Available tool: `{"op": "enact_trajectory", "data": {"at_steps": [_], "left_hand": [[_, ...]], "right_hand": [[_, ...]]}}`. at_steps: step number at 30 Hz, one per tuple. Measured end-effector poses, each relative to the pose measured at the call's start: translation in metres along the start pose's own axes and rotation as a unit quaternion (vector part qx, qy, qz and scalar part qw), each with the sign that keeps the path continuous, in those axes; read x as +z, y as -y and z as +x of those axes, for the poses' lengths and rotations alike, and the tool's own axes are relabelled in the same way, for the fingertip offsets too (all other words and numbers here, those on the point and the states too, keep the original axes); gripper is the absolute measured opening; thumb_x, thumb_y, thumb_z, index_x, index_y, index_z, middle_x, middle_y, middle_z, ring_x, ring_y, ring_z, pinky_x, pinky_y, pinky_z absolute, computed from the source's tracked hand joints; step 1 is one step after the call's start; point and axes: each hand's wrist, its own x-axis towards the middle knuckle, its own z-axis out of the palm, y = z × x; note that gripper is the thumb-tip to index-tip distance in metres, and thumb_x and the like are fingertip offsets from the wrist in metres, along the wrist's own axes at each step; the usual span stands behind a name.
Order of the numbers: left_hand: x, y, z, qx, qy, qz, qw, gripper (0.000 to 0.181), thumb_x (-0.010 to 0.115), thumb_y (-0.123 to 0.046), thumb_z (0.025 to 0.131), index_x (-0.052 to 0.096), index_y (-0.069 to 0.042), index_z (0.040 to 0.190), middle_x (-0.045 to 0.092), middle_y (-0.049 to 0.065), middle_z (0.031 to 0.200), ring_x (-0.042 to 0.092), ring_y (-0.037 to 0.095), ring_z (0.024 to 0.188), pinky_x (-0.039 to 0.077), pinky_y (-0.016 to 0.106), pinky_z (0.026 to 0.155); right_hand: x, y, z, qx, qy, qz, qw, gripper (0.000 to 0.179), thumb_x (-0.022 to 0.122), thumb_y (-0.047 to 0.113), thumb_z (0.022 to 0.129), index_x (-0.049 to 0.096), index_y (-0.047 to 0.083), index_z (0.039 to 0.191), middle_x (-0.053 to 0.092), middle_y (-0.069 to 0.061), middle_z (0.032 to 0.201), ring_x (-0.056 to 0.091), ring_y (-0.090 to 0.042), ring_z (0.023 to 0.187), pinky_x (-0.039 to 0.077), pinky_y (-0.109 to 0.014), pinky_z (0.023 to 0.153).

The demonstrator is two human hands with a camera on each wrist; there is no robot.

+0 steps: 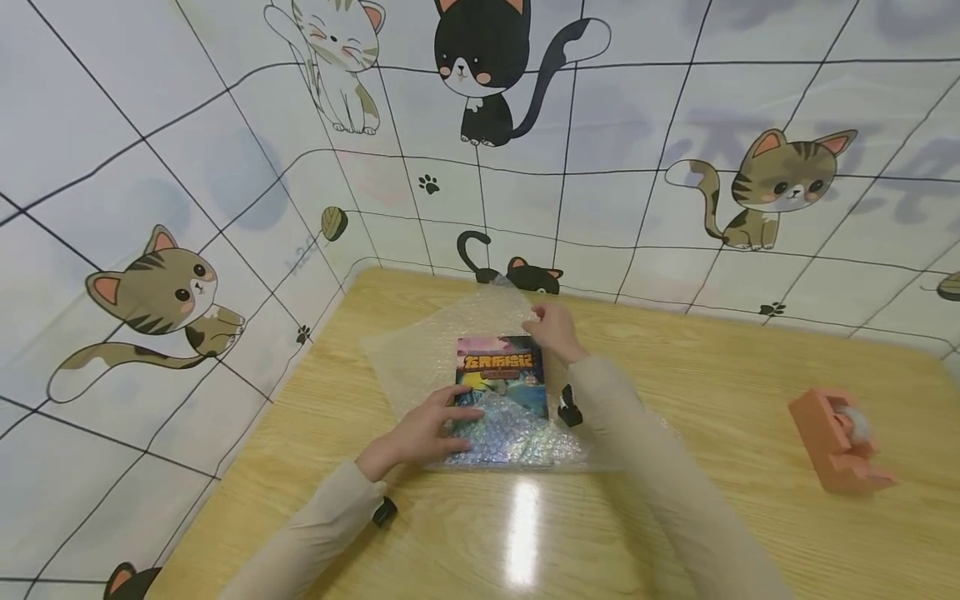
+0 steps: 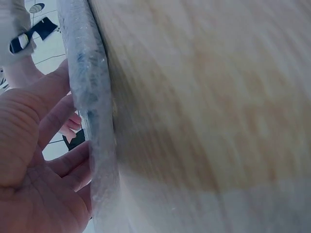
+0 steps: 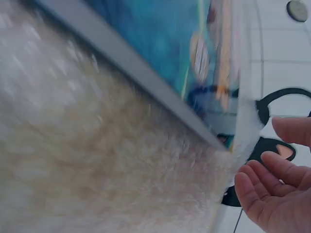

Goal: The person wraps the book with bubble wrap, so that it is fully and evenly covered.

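A book [image 1: 501, 367] with a colourful cover and yellow-orange title lies on a sheet of bubble wrap [image 1: 412, 342]. One flap of the wrap covers the book's lower half. My left hand [image 1: 426, 429] rests with spread fingers on the wrapped lower left part of the book. In the left wrist view its fingers [image 2: 68, 162] touch the bubble-wrapped edge. By the book's top right corner is my right hand [image 1: 557, 333], over the wrap. The right wrist view shows this hand [image 3: 277, 189] with thumb and fingers apart and nothing between them.
An orange tape dispenser [image 1: 836, 450] with a roll of clear tape stands on the right of the wooden table [image 1: 720, 392]. A cloth [image 1: 600, 208] printed with cats and grid lines hangs behind the table and along its left side.
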Motion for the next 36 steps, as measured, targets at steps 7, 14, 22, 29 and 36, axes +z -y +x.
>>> {"op": "enact_trajectory", "data": {"at_steps": [7,14,22,29,36], "left_hand": [[0.000,0.001,0.001,0.009,-0.004,-0.002,1.0000,0.045,0.072,-0.022,0.083,0.062,-0.009,0.125,0.033,0.020,0.146,0.030,0.037,0.133,0.036,0.050,0.103],[0.002,0.003,0.003,0.014,-0.005,0.002,0.9999,0.045,0.072,-0.023,0.083,0.062,-0.009,0.125,0.033,0.020,0.146,0.031,0.037,0.133,0.038,0.050,0.101],[-0.001,0.001,0.001,0.010,-0.009,0.003,0.9999,0.046,0.072,-0.024,0.083,0.062,-0.009,0.125,0.033,0.020,0.146,0.032,0.038,0.132,0.038,0.050,0.101],[-0.001,0.000,0.000,0.002,-0.003,0.009,1.0000,0.046,0.071,-0.024,0.084,0.061,-0.010,0.126,0.032,0.020,0.146,0.031,0.038,0.133,0.038,0.051,0.102],[-0.002,-0.001,0.000,0.004,-0.004,0.008,1.0000,0.046,0.071,-0.024,0.084,0.061,-0.009,0.126,0.032,0.020,0.146,0.031,0.038,0.133,0.037,0.051,0.102]], "right_hand": [[-0.023,0.046,-0.014,0.008,0.002,-0.041,0.9991,0.034,0.059,0.008,0.084,0.058,-0.011,0.113,0.061,-0.026,0.101,0.054,-0.031,0.080,0.047,-0.047,0.083],[-0.029,0.054,-0.014,-0.007,0.007,-0.035,0.9993,0.039,0.050,0.002,0.087,0.053,-0.013,0.124,0.064,-0.029,0.099,0.047,-0.017,0.059,0.048,-0.043,0.078],[-0.032,0.070,-0.019,-0.035,0.011,-0.025,0.9990,0.019,0.059,0.006,0.090,0.070,-0.005,0.100,0.068,-0.020,0.098,0.062,-0.029,0.080,0.050,-0.041,0.073],[-0.045,0.078,-0.035,-0.092,0.032,-0.075,0.9924,0.014,0.061,0.006,0.088,0.071,-0.003,0.091,0.068,-0.018,0.091,0.061,-0.031,0.084,0.050,-0.043,0.074],[-0.049,0.075,-0.054,-0.197,0.042,-0.133,0.9705,0.015,0.062,0.001,0.087,0.073,-0.001,0.097,0.068,-0.015,0.075,0.059,-0.024,0.062,0.048,-0.035,0.057]]}}
